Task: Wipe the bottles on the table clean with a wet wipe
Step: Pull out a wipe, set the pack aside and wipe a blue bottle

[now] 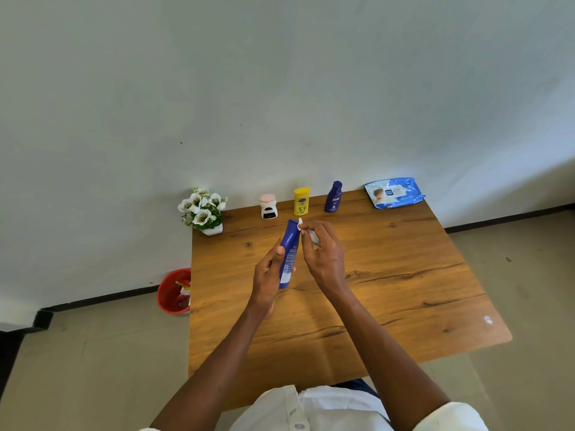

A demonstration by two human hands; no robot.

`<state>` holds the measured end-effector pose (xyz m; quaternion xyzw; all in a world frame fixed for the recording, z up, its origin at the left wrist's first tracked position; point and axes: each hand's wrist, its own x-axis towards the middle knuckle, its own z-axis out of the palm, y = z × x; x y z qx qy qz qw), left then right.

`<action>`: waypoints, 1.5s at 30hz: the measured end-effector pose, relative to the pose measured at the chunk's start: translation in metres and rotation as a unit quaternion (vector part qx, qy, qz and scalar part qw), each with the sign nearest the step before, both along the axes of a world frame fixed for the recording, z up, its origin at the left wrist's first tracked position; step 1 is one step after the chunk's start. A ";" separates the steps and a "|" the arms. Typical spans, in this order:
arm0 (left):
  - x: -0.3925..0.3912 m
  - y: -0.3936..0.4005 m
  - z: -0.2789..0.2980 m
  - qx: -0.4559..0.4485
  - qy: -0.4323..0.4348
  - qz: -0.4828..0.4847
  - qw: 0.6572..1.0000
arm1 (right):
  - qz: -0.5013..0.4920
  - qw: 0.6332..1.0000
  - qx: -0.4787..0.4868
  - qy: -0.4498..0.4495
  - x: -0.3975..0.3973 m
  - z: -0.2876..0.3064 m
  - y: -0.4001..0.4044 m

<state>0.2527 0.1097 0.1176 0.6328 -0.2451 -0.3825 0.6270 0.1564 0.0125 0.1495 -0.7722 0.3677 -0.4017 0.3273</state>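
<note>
Left hand (270, 272) grips blue bottle (289, 253), its white print unreadable

No text readable anywhere. Blue bottle (288, 256) in left hand (270, 272): white print, blurred. Yellow bottle (301, 201), small blue bottle (333, 197), wipes pack (393, 192) beyond hands: logos too small to read.

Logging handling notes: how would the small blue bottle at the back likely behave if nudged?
The small blue bottle stands upright, tall for its narrow base, so it probably tips easily. Its glossy plastic may be slippery. It looks rigid, and likely light.
</note>
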 end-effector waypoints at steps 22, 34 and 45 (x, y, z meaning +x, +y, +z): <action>-0.011 -0.005 0.002 0.040 0.078 -0.007 0.996 | -0.073 0.967 0.228 -0.089 -0.013 -0.004 -0.002; -0.017 -0.013 0.004 0.029 0.193 -0.032 0.980 | 0.087 0.988 -0.102 0.081 -0.038 -0.010 -0.016; -0.029 -0.023 0.005 0.038 0.163 -0.073 0.983 | 0.022 0.996 -0.030 0.079 -0.026 0.001 -0.021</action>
